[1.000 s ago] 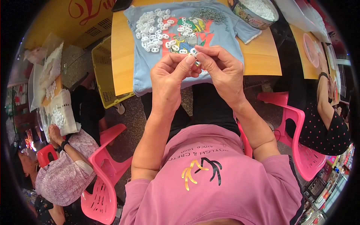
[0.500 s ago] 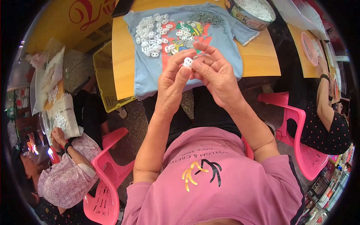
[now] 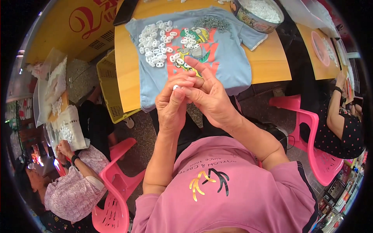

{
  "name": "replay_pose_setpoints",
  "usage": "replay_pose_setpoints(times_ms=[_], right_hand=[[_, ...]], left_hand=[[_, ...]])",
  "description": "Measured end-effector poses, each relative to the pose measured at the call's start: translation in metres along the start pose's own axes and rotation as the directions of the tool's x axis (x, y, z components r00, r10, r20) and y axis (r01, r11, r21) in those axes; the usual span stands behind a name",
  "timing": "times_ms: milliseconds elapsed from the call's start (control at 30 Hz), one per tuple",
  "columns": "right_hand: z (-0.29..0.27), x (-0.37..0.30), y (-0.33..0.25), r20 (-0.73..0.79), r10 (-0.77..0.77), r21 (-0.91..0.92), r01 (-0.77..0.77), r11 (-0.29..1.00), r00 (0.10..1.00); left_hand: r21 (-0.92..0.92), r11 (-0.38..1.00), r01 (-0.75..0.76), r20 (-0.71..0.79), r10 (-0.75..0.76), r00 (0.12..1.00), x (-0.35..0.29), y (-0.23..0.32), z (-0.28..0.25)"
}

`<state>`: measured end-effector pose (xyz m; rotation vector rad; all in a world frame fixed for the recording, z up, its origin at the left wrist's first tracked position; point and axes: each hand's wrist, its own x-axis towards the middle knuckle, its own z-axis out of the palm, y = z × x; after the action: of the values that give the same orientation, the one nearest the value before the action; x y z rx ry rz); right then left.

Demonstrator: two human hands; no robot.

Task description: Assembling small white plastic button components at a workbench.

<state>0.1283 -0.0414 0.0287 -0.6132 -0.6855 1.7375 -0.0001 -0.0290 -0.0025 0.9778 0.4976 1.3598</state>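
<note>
Close to the near edge of the table [image 3: 272, 64], where a blue T-shirt [image 3: 233, 58] is spread as a work cloth, the two hands meet around a small white piece [image 3: 176, 87], of which only a little shows. The left hand [image 3: 169, 108] pinches it between thumb and fingers, and the thumb of the right hand [image 3: 211, 100] lies beside it; its index finger points up and away, and whether its other fingers grasp anything behind, I cannot tell. Judging by the loose white pieces [image 3: 155, 44] heaped on the cloth, rounded oblongs with two holes each, the held one should be very light and stiff, likely hard plastic, with little give under pressure. Its smooth, curved surface could slip or spin if squeezed off centre, so the surest hold is a thumb and fingertip across the narrow middle, or on its outer rim, leaving the holes uncovered. Breakage looks unlikely; dropping something so small seems the greater risk. Beyond lie a tangle of thin grey pieces [image 3: 213, 23], too fine to make out singly, and a round tin [image 3: 248, 18] full of white bits.
</note>
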Motion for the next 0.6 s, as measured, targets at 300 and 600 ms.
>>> replay_pose_setpoints(times_ms=[300,600], right_hand=[[-0.035,0.022,-0.026,-0.023,-0.042,-0.522,0.024,0.853,0.999],[-0.092,0.084,-0.043,0.174,-0.302,-0.983,0.146,-0.113,0.937]], left_hand=[[0.452,0.887,0.097,-0.313,0.056,0.948,0.023,0.053,-0.040],[0.818,0.491,0.300,-0.483,0.301,0.822,0.065,0.113,-0.230]])
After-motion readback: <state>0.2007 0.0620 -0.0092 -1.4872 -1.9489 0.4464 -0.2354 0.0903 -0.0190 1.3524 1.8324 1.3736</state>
